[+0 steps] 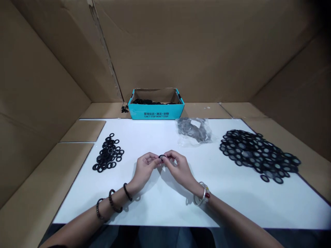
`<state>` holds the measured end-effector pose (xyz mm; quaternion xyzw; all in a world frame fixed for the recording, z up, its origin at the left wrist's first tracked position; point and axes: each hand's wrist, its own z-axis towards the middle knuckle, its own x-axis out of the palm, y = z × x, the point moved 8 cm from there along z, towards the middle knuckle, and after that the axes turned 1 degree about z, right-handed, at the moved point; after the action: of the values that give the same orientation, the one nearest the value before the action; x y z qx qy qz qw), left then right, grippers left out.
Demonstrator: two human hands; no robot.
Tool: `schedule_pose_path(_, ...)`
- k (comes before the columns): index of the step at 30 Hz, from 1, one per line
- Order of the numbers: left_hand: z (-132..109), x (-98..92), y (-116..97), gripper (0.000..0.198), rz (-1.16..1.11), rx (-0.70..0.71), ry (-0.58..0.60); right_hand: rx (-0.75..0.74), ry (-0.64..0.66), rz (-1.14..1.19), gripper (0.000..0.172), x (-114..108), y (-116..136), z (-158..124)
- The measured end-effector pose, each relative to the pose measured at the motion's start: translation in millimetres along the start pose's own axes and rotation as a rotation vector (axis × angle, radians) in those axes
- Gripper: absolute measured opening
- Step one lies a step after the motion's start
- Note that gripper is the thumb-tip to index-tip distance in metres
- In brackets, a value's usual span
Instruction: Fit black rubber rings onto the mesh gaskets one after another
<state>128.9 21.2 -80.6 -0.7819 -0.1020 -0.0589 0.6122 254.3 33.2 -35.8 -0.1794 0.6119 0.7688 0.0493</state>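
Between the fingertips of both hands, over the middle of the white table [155,206], is a small black ring [161,156]. My left hand [145,168] pinches its left side with thumb and fingers. On the other side my right hand [179,168] grips the ring the same way, its thumb lying close to the ring's face. To the left lies a small pile of thin black rings [107,155]. A larger heap of black rings, many with greyish centres [256,153], spreads on the right.
A turquoise box [156,112] holding black pieces stands at the back. In front of its right end lies a clear plastic bag [193,130] of dark pieces with a white label. A few black rings [124,109] sit left of the box. Cardboard walls [181,51] enclose the table.
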Motion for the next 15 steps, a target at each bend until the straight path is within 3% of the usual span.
schedule_pose_path(7, 0.6, 6.1, 13.2, 0.030, -0.084, -0.073, 0.108, 0.053, 0.078, 0.056, 0.016, 7.1, -6.3, 1.9)
schedule_pose_path(15, 0.8, 6.1, 20.2, 0.029, -0.004, -0.158, 0.097, -0.086, 0.131, -0.282, 0.012, 6.4, -3.8, 1.5)
